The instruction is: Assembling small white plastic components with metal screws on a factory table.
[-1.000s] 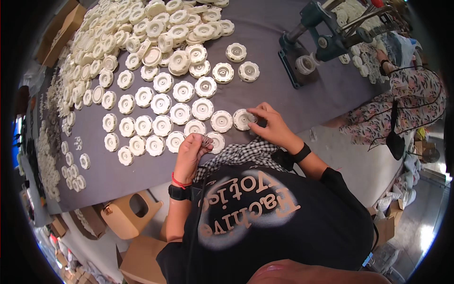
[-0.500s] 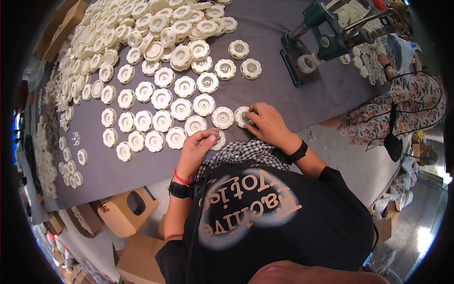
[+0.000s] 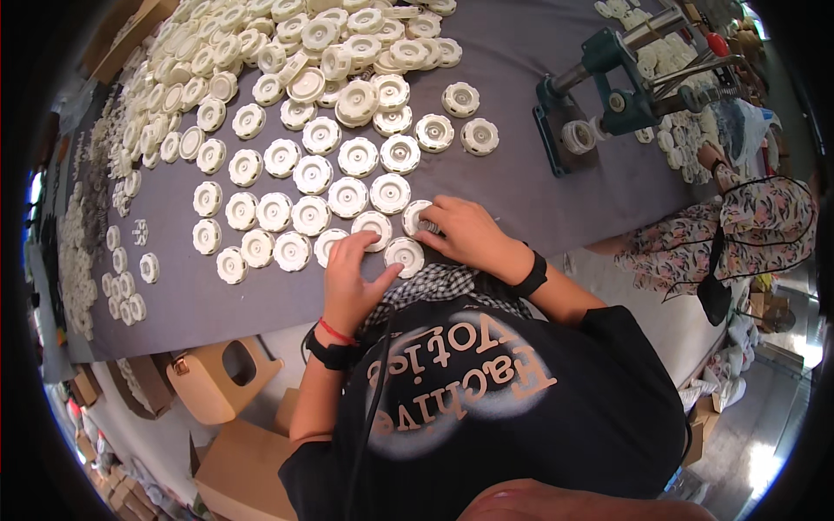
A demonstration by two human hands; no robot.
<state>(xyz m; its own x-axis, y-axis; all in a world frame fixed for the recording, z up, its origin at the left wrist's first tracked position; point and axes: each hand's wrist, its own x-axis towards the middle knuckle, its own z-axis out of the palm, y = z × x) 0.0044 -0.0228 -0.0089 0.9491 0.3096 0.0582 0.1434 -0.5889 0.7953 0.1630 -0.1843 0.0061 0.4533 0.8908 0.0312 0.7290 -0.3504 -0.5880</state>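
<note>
Several round cream plastic wheel-like caps with notched rims lie face up in rows before me. My left hand [image 3: 354,269] is open, thumb and fingers apart. Its fingertips rest at the edge of one cap [image 3: 373,224], and its thumb touches the nearest cap [image 3: 405,255]. My right hand [image 3: 471,233] is curled, palm down, beside another cap [image 3: 415,214]. Under its fingertips a small greyish metal coil, seemingly a spring [image 3: 429,227], shows in part. Whatever else lies beneath that hand is hidden.
A large heap of cream caps [image 3: 321,35] covers the back left, with smaller white parts [image 3: 125,285] at far left. A green hand press [image 3: 608,95] stands at right. Beyond it sits another person in a patterned garment [image 3: 756,217]. A tan plastic stool [image 3: 208,382] stands below the table's edge.
My left hand has opened from a pinch over the nearest cap and now spreads across two caps. My right hand has moved left to the neighbouring cap. The whole view has shifted slightly.
</note>
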